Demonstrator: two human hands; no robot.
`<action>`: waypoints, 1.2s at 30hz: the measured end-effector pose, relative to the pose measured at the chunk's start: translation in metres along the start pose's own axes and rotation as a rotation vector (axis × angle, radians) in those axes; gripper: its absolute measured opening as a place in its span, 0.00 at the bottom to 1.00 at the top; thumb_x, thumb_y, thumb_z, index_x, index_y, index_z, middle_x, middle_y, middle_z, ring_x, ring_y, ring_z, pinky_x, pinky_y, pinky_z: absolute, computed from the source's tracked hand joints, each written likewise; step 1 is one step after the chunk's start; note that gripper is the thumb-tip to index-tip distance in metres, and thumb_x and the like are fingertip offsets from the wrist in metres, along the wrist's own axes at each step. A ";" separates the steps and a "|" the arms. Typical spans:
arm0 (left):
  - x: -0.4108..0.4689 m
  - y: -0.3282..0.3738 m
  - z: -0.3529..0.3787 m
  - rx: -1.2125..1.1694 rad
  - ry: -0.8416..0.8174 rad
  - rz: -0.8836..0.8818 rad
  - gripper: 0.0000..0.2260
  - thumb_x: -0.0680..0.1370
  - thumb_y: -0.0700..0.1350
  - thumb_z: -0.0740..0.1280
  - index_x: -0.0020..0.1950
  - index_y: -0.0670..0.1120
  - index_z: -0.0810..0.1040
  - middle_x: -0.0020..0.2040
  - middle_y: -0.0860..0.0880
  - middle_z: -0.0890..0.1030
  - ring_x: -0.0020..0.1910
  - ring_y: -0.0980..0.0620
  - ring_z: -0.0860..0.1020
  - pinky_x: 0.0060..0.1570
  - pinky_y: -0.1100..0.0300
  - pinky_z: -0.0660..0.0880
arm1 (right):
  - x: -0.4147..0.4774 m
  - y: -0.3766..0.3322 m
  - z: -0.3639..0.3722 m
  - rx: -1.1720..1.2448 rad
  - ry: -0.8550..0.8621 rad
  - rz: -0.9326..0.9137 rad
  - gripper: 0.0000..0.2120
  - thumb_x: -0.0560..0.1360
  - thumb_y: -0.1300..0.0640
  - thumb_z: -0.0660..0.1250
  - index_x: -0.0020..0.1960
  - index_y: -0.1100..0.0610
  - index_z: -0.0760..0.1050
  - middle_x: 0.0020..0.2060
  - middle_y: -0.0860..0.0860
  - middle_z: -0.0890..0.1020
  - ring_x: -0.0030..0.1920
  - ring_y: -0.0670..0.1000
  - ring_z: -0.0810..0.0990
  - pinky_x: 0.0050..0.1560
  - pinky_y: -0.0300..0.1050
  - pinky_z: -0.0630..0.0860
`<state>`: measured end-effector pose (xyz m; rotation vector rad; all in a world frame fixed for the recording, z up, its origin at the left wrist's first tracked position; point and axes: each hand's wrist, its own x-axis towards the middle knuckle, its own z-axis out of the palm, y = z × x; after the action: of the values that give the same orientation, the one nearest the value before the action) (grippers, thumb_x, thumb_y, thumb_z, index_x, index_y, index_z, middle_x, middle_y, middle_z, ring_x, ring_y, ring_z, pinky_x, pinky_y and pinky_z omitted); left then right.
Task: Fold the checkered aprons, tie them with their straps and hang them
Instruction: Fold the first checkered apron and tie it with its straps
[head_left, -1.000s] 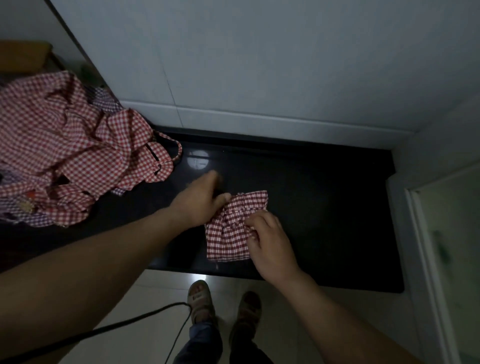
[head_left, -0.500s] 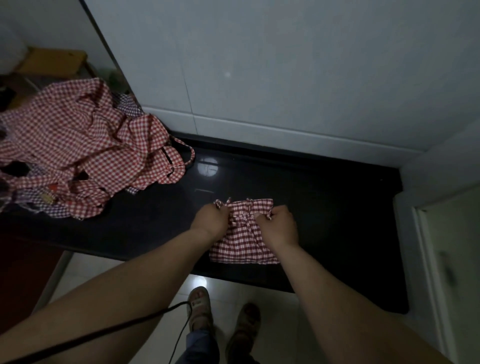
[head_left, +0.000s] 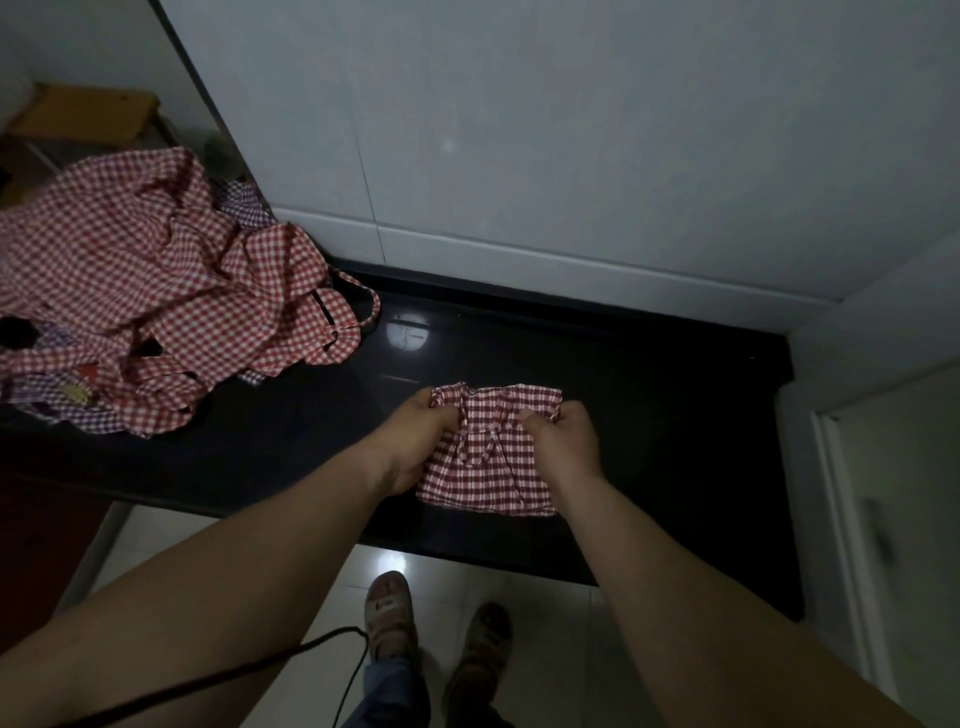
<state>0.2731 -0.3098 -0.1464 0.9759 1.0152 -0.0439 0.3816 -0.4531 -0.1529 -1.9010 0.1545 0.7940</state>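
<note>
Red-checked folded apron (head_left: 485, 467), one, gripped by left hand (head_left: 415, 441) and right hand (head_left: 563, 441).

Woven gingham cloth apron (head_left: 485, 467), glossy black stone counter (head_left: 675, 415) (mirroring a lamp), smooth matt wall tiles (head_left: 571, 130)

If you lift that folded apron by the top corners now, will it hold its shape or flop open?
The folded apron is thin cloth, so it would likely sag rather than stay flat. A strap looks tied round it, which should keep the bundle together. Both hands, left and right, pinch it easily, so it is probably light.
</note>
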 end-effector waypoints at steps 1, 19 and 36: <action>0.001 -0.001 -0.001 -0.014 0.009 -0.007 0.19 0.77 0.33 0.64 0.66 0.45 0.77 0.53 0.40 0.86 0.49 0.42 0.86 0.45 0.50 0.82 | -0.001 0.000 0.001 0.025 0.011 0.003 0.05 0.79 0.53 0.70 0.53 0.48 0.75 0.50 0.51 0.84 0.48 0.53 0.85 0.52 0.59 0.84; -0.003 -0.015 -0.006 0.071 0.026 0.088 0.12 0.84 0.50 0.66 0.66 0.48 0.80 0.54 0.48 0.88 0.53 0.48 0.87 0.62 0.45 0.80 | 0.000 0.002 -0.017 -0.184 0.052 -0.040 0.16 0.79 0.49 0.71 0.63 0.52 0.74 0.57 0.49 0.82 0.53 0.51 0.84 0.57 0.55 0.82; 0.004 0.004 0.024 1.415 0.245 0.735 0.06 0.82 0.49 0.63 0.57 0.52 0.76 0.54 0.50 0.79 0.54 0.48 0.78 0.57 0.50 0.69 | -0.001 -0.031 0.016 -0.661 -0.139 -0.176 0.15 0.78 0.49 0.68 0.34 0.53 0.76 0.32 0.51 0.79 0.34 0.52 0.77 0.33 0.49 0.73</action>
<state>0.2937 -0.3229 -0.1423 2.6540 0.6888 -0.0271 0.3872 -0.4255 -0.1325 -2.4172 -0.4052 0.9238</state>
